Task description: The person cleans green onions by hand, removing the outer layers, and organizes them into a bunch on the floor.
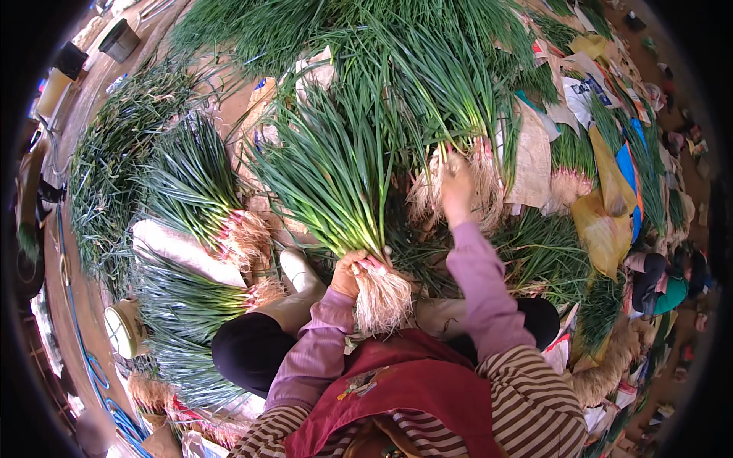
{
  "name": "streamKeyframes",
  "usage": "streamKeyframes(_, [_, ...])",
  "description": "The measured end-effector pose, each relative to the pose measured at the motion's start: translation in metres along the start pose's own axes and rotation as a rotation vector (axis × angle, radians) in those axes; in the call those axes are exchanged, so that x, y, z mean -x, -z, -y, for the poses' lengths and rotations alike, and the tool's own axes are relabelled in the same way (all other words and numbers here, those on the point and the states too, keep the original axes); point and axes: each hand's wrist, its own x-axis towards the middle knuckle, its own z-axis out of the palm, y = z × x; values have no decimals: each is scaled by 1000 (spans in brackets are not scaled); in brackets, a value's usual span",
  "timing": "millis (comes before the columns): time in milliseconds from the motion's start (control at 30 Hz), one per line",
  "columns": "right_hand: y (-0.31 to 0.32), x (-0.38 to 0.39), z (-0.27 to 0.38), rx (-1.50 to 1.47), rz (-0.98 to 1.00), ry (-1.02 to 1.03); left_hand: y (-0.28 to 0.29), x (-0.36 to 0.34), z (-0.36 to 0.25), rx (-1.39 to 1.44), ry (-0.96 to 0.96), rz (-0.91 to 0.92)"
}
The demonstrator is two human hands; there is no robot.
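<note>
Grasping one spring-onion bunch [330, 187] with left fingers [351, 264], right fingers [454, 169] at another bunch [467, 99], hold unclear

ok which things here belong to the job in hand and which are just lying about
In hand:
green long-leaved bunch with pale stringy roots, in left fingers
similar green pale-rooted bunches, at right fingers

Apparently just lying about:
round cream plastic tub
thin blue hose
dark grey bucket

Near onions [347, 217]: my feed shows green leaves [324, 164] fanned upward, pale roots [383, 301] below.
Far onions [462, 91]: lying beyond, I see pinkish bases [482, 143], shaggy roots [486, 195].
</note>
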Motion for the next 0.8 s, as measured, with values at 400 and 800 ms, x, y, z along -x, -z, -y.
streamKeyframes(400, [-2, -29, 37, 698, 273, 362, 28, 13, -13, 40, -61, 133])
streamKeyframes(800, [-37, 96, -6, 709, 522, 1193, 47, 8, -12, -29, 3, 157])
